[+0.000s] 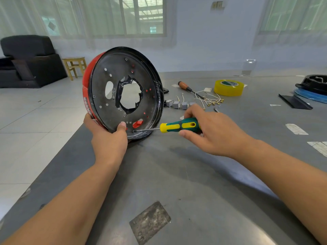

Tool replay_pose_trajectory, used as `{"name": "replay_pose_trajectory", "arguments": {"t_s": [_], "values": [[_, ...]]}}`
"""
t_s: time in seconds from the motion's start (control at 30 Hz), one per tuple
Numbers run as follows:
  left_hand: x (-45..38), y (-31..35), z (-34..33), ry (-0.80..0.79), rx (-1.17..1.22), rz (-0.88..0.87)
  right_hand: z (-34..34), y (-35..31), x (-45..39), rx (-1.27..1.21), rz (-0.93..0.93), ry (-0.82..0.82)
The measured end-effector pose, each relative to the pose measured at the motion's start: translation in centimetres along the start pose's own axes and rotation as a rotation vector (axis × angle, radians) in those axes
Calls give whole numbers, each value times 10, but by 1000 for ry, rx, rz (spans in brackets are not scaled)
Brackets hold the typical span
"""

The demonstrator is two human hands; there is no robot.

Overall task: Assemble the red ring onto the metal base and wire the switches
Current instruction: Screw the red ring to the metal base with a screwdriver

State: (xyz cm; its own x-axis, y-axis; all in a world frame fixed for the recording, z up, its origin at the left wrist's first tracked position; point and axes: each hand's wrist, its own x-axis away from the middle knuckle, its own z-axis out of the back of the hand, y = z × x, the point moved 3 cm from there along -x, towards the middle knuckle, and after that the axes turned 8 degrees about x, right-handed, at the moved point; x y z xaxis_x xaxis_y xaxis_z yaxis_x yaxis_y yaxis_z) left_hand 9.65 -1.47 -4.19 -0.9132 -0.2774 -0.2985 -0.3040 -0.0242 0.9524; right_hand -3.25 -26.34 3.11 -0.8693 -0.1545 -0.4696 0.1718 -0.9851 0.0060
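Standing on edge at 10 o'clock on the dull grey metal table: round dark metal base, flat face pierced with small round holes, an oval slot and a ragged central opening lined with crumpled black tape. Glossy black rim around it. Behind, at its 9 o'clock side, red ring pressed against the base, red plastic showing through several holes; white lettering on the red band, too skewed to read.

Left hand gripping the lower edge at 7 o'clock, thumb hooked over the rim onto the dark face, fingers behind on the red. Right hand closed around a screwdriver with a green and yellow rubbery handle, thin steel shaft level, tip touching the base near its 6 o'clock edge.

Farther back at 1 o'clock: four small grey switches in a row, a tangle of white wires with brass-coloured terminals, a second screwdriver with an orange-brown handle, and a roll of translucent yellow tape with a green and white core label, unreadable. At 2 o'clock, a black moulded part on blue material.
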Motion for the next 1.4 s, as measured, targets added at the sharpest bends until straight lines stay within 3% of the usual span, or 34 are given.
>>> {"name": "replay_pose_trajectory", "arguments": {"t_s": [0.07,0.27,0.4,0.67,0.83,0.97,1.1,1.27,1.4], "values": [[0,1,0,-17,-2,2,-5,-3,2,-85,-104,38],[3,6,-1,-41,-10,-11,-23,-8,3,-893,-742,-150],[3,5,-2,-42,-10,-6,-25,-13,8,-1058,-852,-242],[-3,-1,-2,-1,54,44,-28,-15,4,-995,-809,-96],[-5,-4,-4,2,135,48,-24,-14,1,-805,-740,40],[-7,-5,-2,41,119,24,-13,-10,3,-555,-649,244],[-10,-5,1,78,248,101,-5,8,4,-491,-673,425],[-6,-1,2,100,287,99,-25,25,12,-518,-729,358],[-5,1,2,84,375,132,-41,23,14,-484,-639,144]]}}
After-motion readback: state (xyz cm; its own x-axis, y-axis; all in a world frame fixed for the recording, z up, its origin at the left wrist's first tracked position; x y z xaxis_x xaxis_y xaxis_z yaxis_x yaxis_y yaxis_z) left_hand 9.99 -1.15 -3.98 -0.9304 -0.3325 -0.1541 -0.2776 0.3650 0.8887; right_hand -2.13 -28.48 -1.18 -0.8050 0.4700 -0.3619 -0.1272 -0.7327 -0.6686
